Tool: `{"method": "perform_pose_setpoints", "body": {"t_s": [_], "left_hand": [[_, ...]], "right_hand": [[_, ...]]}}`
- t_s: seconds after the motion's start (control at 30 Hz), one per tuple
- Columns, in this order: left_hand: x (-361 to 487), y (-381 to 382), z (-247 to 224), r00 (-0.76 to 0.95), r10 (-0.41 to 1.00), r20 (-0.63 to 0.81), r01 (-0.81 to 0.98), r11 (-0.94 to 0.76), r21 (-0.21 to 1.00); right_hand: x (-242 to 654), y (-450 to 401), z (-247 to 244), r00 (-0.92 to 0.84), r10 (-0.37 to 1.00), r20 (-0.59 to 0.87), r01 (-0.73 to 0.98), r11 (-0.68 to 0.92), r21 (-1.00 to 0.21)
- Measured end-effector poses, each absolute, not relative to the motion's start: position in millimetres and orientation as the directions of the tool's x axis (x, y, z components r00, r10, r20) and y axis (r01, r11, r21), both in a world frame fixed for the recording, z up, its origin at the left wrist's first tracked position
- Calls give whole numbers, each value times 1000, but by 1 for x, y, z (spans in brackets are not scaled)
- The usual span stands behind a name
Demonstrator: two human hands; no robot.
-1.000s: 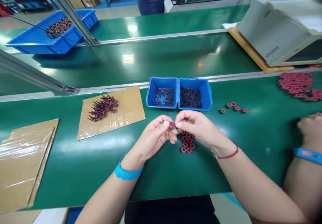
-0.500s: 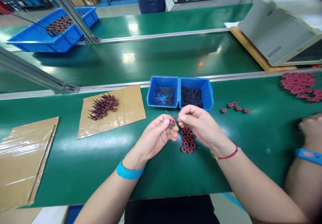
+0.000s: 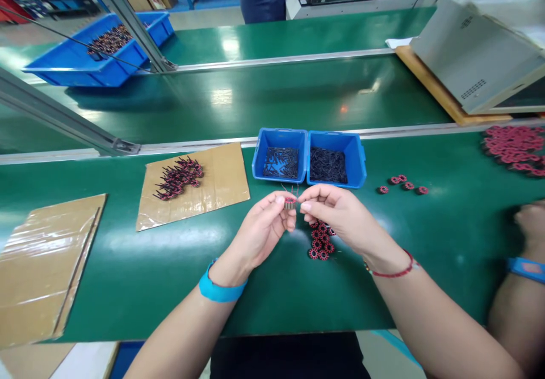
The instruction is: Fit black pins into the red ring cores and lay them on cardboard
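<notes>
My left hand (image 3: pixel 264 227) pinches a small wound motor stator (image 3: pixel 290 204) between thumb and fingers. It has a grey ribbed side and a red top, and thin wire leads (image 3: pixel 292 189) stick up from it. At the stator's right edge, my right hand (image 3: pixel 336 211) has thumb and forefinger closed on what looks like one of these leads; the fingertips partly hide it. Just below my right hand lies a cluster of red-and-black stators (image 3: pixel 322 244). Behind both hands stand two blue bins (image 3: pixel 280 180) holding short black tubes (image 3: pixel 327 165).
On the left, a cardboard sheet (image 3: pixel 225 183) bears stators with black tubes on their leads; another cardboard sheet (image 3: pixel 46 254) lies nearer. Several loose stators (image 3: pixel 409 186) and a red pile (image 3: pixel 515 147) lie right. A co-worker's arm (image 3: pixel 519 288) rests at the right edge.
The stator has been turned in my left hand, so its ribbed side now faces me and its leads point up. My right fingertips stay beside it. The view has shifted slightly.
</notes>
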State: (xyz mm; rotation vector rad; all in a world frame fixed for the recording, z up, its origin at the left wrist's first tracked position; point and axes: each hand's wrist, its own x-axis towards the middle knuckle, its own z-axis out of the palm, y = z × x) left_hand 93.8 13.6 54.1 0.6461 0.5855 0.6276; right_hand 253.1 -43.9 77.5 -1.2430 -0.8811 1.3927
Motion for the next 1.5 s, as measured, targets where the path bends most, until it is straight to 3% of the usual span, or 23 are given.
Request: {"method": "perform_pose_setpoints", "body": {"t_s": [0.47, 0.77, 1.5], "left_hand": [[96, 12, 53, 615, 738, -278, -295, 543, 786], [96, 11, 51, 622, 730, -282, -280, 544, 791], [96, 11, 55, 605, 744, -284, -349, 568, 745]], "right_hand": [[250, -42, 69, 136, 984, -116, -86, -105, -991], [250, -44, 73, 62, 989, -132, -191, -118, -974], [248, -49, 75, 165, 984, -71, 64, -83, -995]]}}
